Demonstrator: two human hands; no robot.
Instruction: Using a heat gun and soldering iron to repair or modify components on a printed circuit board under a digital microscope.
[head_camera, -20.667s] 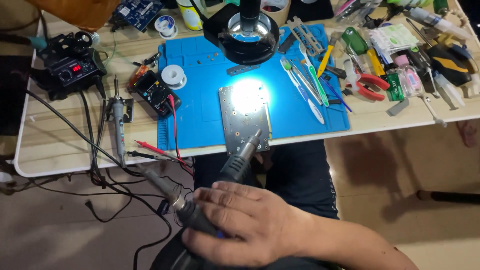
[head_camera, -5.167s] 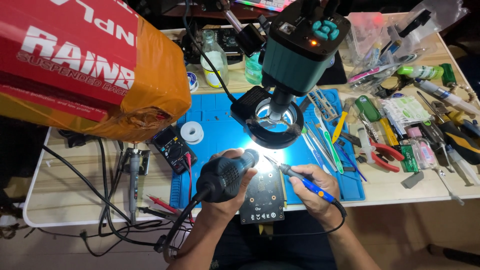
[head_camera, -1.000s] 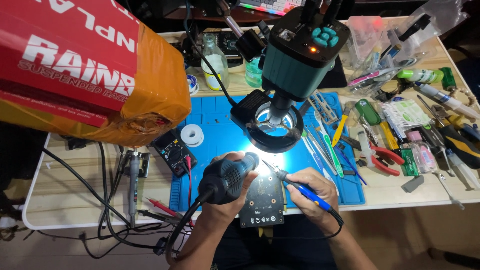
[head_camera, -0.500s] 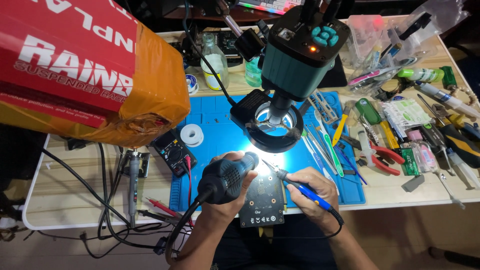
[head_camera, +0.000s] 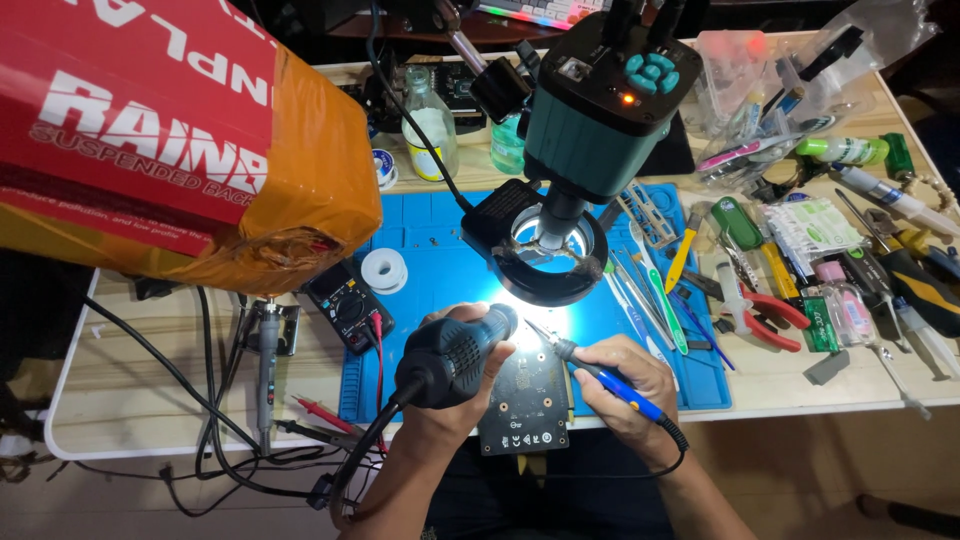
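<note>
My left hand (head_camera: 445, 410) grips a black hot-air gun (head_camera: 455, 352), its nozzle aimed at a dark circuit board (head_camera: 527, 400) at the front edge of the blue work mat (head_camera: 440, 250). My right hand (head_camera: 625, 385) holds a blue-handled soldering iron (head_camera: 600, 375), its tip over the board's bright upper edge. Just above the board hangs the green microscope (head_camera: 600, 95) with its lit ring light (head_camera: 548, 255).
A large red and orange box (head_camera: 170, 130) fills the upper left. A black multimeter (head_camera: 347, 303), a solder spool (head_camera: 383, 270), bottles (head_camera: 432, 115), tweezers (head_camera: 650, 290), pliers (head_camera: 770, 315) and several screwdrivers crowd the desk. Cables (head_camera: 220, 420) trail over the front left edge.
Both hands keep their tools over the board; the soldering iron tip has shifted only slightly. The view has barely moved.
</note>
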